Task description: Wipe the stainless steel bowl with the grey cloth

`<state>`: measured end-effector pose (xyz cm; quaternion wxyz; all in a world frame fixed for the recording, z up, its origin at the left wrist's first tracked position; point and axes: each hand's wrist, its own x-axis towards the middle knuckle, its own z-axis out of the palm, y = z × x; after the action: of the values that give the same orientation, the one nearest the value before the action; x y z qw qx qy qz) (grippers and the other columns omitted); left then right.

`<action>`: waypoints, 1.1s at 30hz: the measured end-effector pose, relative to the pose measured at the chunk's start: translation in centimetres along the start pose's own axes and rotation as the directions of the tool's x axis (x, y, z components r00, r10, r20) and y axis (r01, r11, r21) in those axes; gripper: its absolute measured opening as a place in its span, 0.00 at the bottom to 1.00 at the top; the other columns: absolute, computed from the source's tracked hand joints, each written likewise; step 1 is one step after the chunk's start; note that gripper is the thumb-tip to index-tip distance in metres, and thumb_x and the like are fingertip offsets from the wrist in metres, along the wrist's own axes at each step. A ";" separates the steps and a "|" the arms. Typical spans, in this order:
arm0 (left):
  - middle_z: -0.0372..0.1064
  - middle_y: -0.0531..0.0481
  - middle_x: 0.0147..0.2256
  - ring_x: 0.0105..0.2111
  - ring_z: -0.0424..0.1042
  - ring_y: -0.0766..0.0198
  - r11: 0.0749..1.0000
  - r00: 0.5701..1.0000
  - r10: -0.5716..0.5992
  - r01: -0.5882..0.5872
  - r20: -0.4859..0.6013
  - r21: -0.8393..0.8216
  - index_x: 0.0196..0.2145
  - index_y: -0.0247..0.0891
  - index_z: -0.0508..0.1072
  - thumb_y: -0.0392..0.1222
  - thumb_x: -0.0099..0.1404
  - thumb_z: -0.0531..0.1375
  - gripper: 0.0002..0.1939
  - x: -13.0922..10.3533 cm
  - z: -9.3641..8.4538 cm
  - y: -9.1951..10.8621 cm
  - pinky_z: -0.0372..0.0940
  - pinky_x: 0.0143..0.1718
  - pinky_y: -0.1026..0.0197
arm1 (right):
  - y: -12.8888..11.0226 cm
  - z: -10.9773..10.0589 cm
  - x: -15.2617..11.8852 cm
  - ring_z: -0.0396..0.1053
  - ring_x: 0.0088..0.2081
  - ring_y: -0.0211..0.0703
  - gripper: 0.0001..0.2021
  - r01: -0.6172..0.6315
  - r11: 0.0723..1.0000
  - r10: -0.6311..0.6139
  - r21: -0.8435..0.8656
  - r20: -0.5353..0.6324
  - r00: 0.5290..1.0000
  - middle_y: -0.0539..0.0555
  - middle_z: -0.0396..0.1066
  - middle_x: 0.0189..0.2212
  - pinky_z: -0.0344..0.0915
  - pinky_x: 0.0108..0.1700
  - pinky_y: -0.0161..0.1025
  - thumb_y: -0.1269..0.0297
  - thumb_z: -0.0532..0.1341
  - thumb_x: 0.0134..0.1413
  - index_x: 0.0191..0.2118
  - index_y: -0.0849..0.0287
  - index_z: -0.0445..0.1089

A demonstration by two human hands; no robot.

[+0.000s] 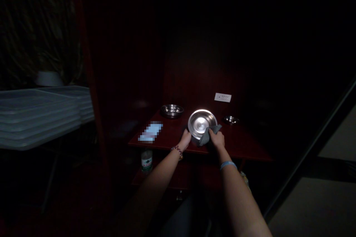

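Note:
A shiny metal bowl point(200, 120) is held tilted toward me above the front of the dark red shelf point(178, 133). My left hand point(185, 140) grips its lower left rim, with the fingers partly hidden behind the bowl. At the lower right rim, my right hand point(217, 138) is closed on a grey cloth point(205, 137), which presses against the bowl. Several stacked metal bowls point(171, 110) stand at the back left of the shelf. A smaller metal dish point(231, 120) sits at the right.
A blurred-out pale blue item point(151, 132) lies on the shelf's left side. A labelled plastic bottle point(147, 161) stands on the lower level. A white socket plate point(223, 97) is on the back wall. Folded tables point(41, 118) are stacked beyond the left panel.

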<state>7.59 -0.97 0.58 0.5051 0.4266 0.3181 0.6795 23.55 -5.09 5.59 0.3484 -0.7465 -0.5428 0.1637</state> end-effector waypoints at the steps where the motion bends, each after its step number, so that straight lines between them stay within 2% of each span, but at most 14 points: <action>1: 0.75 0.37 0.51 0.55 0.70 0.50 1.000 1.000 0.002 -0.002 0.009 0.001 0.43 0.33 0.76 0.46 0.57 0.68 0.19 -0.1 0.0 0.1 0.61 0.60 0.50 | 0.0 0.0 0.0 0.73 0.53 0.57 0.31 -0.013 1.000 0.013 0.003 0.004 1.000 0.71 0.74 0.49 0.68 0.52 0.42 0.44 0.52 0.64 0.53 0.69 0.73; 5: 0.76 0.37 0.50 0.54 0.71 0.49 1.000 0.999 0.021 -0.021 0.036 0.005 0.43 0.34 0.77 0.46 0.57 0.68 0.18 -0.1 0.1 0.3 0.61 0.60 0.49 | -0.2 -0.1 0.1 0.72 0.55 0.57 0.31 -0.054 0.998 0.054 0.013 0.019 0.998 0.71 0.74 0.50 0.68 0.53 0.42 0.44 0.53 0.63 0.54 0.69 0.73; 21: 0.78 0.39 0.44 0.47 0.74 0.53 0.996 0.997 -0.050 0.046 -0.054 -0.077 0.39 0.34 0.77 0.48 0.57 0.67 0.16 0.7 -0.2 -1.1 0.64 0.56 0.50 | -0.3 -0.1 -0.1 0.71 0.56 0.56 0.32 -0.045 0.999 0.045 0.014 0.023 0.999 0.70 0.74 0.50 0.67 0.55 0.43 0.43 0.52 0.62 0.55 0.69 0.72; 33: 0.78 0.42 0.45 0.50 0.73 0.55 0.996 0.999 -0.035 0.032 -0.040 -0.088 0.41 0.34 0.77 0.44 0.60 0.65 0.13 0.5 -0.1 -0.7 0.62 0.58 0.52 | -0.5 -0.1 -0.2 0.70 0.56 0.55 0.30 -0.036 0.999 0.036 0.013 0.029 0.999 0.69 0.74 0.50 0.66 0.55 0.42 0.45 0.53 0.63 0.53 0.67 0.73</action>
<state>7.72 -0.32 0.07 0.5279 0.3846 0.3057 0.6928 23.21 -5.22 5.99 0.3427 -0.7513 -0.5330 0.1844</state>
